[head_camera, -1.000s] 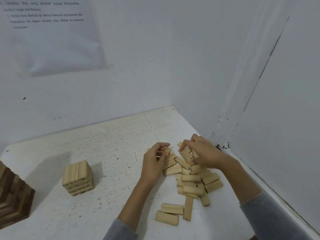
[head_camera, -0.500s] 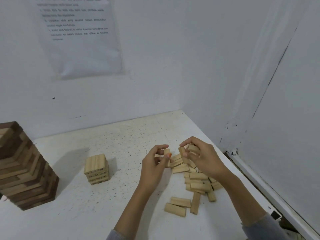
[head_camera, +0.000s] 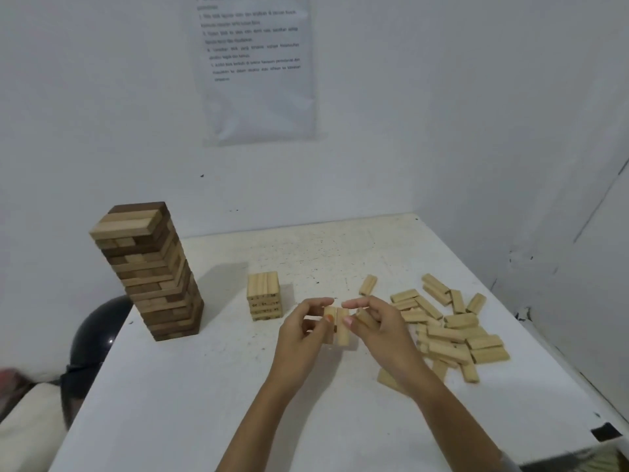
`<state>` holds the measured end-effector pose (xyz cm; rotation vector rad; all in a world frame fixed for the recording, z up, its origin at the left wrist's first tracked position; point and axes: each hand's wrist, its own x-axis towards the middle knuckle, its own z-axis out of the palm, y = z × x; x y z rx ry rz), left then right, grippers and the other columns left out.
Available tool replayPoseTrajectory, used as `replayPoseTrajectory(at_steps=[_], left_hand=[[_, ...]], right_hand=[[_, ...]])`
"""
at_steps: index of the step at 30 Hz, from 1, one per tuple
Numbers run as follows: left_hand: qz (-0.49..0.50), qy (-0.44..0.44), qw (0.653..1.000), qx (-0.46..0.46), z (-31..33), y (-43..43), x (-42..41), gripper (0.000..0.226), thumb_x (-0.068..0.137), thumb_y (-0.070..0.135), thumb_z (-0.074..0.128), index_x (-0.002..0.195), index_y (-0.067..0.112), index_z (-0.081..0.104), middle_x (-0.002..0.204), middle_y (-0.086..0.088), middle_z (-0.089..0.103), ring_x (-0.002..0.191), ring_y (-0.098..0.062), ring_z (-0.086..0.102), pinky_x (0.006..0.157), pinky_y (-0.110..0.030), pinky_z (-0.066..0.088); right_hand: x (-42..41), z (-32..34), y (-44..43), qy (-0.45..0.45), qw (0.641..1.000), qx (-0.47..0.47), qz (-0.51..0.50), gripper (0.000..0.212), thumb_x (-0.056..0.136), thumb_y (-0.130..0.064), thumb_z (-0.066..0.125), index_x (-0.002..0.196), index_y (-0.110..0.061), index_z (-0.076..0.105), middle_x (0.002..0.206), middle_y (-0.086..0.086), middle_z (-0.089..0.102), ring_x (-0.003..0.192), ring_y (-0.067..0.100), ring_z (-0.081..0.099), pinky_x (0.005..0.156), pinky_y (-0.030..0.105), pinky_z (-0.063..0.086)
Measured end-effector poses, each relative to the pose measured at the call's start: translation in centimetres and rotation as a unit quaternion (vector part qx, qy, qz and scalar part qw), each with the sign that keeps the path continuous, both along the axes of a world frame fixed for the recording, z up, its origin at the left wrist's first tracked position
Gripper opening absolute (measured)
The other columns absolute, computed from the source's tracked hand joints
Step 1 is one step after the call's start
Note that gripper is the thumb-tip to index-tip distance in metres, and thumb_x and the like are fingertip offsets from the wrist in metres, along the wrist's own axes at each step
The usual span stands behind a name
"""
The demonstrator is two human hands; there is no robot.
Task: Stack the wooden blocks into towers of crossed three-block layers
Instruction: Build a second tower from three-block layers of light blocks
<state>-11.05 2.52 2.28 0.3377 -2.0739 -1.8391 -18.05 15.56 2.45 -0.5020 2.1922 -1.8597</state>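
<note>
Holds a pair of pale blocks (head_camera: 337, 327) between both hands, just above the white table (head_camera: 204, 386) near its middle, long sides pressed together. Pinches the left block of the pair with the left hand (head_camera: 301, 335), forefinger curled over the top. Clamps the right block with the right hand (head_camera: 381, 335) in the same way, with the fingertips of the two hands nearly meeting above the pair. Seems to tuck a third block (head_camera: 365, 316) under the right hand's curled fingers, though too hidden to tell for sure. Has the short pale tower (head_camera: 263, 296) just beyond and to the left of the hands, apart from them, topped by a layer of blocks laid side by side. Shows a tall tower (head_camera: 153, 270) of mixed dark and light blocks farther left, upright near the table's left edge. Has a loose pile (head_camera: 452, 330) of pale blocks scattered to the right of the right hand, some overlapping, and a single block (head_camera: 367, 284) lying alone just beyond the hands. Shows a printed sheet (head_camera: 258, 69) on the wall behind, text too blurred to read, and a dark round object (head_camera: 98, 332) past the table's left edge.
</note>
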Motion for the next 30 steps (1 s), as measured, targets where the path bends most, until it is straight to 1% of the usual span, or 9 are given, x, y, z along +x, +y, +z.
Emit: replayPoseTrajectory(at_steps=[3, 10, 13, 17, 19, 21, 25, 28, 30], left_hand=[[0.026, -0.023, 0.999, -0.026, -1.0, -0.9, 1.7, 0.022, 0.093, 0.003, 0.057, 0.107, 0.018, 0.067, 0.092, 0.003, 0.065, 0.073, 0.001, 0.060, 0.065, -0.014, 0.047], [0.075, -0.062, 0.993, -0.063, -2.7, -2.8, 4.8, 0.019, 0.092, 0.007, 0.061, 0.107, 0.015, 0.069, 0.088, 0.002, 0.068, 0.072, 0.006, 0.060, 0.067, -0.010, 0.046], [0.081, -0.069, 0.992, -0.072, -3.0, -3.1, 5.4, 0.019, 0.092, 0.008, 0.060, 0.108, 0.015, 0.068, 0.095, 0.002, 0.069, 0.081, 0.001, 0.063, 0.071, -0.010, 0.047], [0.125, -0.069, 0.985, -0.100, -3.5, -2.7, 5.7, 0.024, 0.092, 0.010, 0.061, 0.111, 0.024, 0.061, 0.106, 0.003, 0.054, 0.092, -0.006, 0.056, 0.077, -0.012, 0.046], [0.144, -0.060, 0.984, -0.080, -3.7, -2.3, 5.8, 0.026, 0.093, 0.011, 0.059, 0.112, 0.028, 0.058, 0.106, 0.001, 0.053, 0.091, -0.009, 0.056, 0.080, -0.017, 0.048], [0.158, -0.045, 0.985, -0.062, -3.9, -2.1, 6.1, 0.027, 0.093, 0.007, 0.057, 0.114, 0.024, 0.059, 0.103, -0.002, 0.058, 0.085, -0.007, 0.057, 0.078, -0.016, 0.048], [0.180, -0.019, 0.982, -0.055, -3.8, -1.8, 6.6, 0.029, 0.089, -0.002, 0.057, 0.110, 0.018, 0.062, 0.094, -0.002, 0.062, 0.076, 0.000, 0.057, 0.072, -0.013, 0.047], [0.178, -0.019, 0.983, -0.039, -4.0, -1.7, 6.7, 0.032, 0.086, -0.005, 0.058, 0.106, 0.019, 0.065, 0.092, 0.002, 0.064, 0.077, 0.000, 0.059, 0.072, -0.014, 0.048], [0.180, -0.018, 0.983, -0.034, -4.1, -1.7, 6.7, 0.034, 0.085, -0.005, 0.058, 0.105, 0.022, 0.066, 0.094, 0.003, 0.065, 0.078, -0.001, 0.060, 0.071, -0.014, 0.048]], right_hand=[[1.4, -1.0, -1.6, 0.002, 0.999, 0.037, 0.007, 0.013, 0.088, -0.009, 0.067, 0.097, -0.019, 0.068, 0.085, -0.006, 0.066, 0.076, -0.004, 0.057, 0.063, 0.004, 0.040], [3.4, -2.6, -4.2, 0.034, 0.991, 0.120, 0.050, 0.014, 0.091, -0.011, 0.063, 0.099, -0.022, 0.065, 0.093, -0.009, 0.064, 0.089, 0.003, 0.056, 0.065, 0.002, 0.038], [3.8, -3.1, -4.8, 0.081, 0.983, 0.157, 0.057, 0.014, 0.091, -0.016, 0.063, 0.102, -0.024, 0.064, 0.099, -0.007, 0.064, 0.098, 0.010, 0.056, 0.077, 0.014, 0.042], [4.4, -3.8, -4.6, 0.167, 0.955, 0.241, 0.034, 0.021, 0.095, -0.036, 0.053, 0.114, -0.028, 0.057, 0.104, -0.010, 0.050, 0.102, 0.012, 0.042, 0.091, 0.026, 0.033], [4.9, -3.6, -4.4, 0.146, 0.968, 0.201, 0.015, 0.035, 0.092, -0.036, 0.034, 0.112, -0.028, 0.061, 0.097, -0.011, 0.047, 0.099, 0.013, 0.041, 0.093, 0.030, 0.032], [5.1, -3.7, -4.1, 0.127, 0.982, 0.143, -0.010, 0.042, 0.088, -0.026, 0.029, 0.107, -0.027, 0.066, 0.092, -0.014, 0.046, 0.095, 0.012, 0.042, 0.093, 0.032, 0.034], [5.0, -4.0, -3.9, 0.164, 0.977, 0.132, -0.045, 0.027, 0.088, -0.001, 0.057, 0.100, -0.022, 0.070, 0.090, -0.015, 0.057, 0.097, 0.016, 0.052, 0.091, 0.032, 0.040], [5.4, -4.2, -3.9, 0.170, 0.974, 0.126, -0.079, 0.019, 0.084, -0.004, 0.070, 0.098, -0.016, 0.072, 0.087, -0.007, 0.060, 0.085, 0.012, 0.053, 0.082, 0.007, 0.038], [5.4, -4.5, -3.9, 0.198, 0.966, 0.141, -0.094, 0.012, 0.083, -0.006, 0.072, 0.094, -0.011, 0.074, 0.085, -0.002, 0.057, 0.083, 0.015, 0.050, 0.072, 0.003, 0.036]])
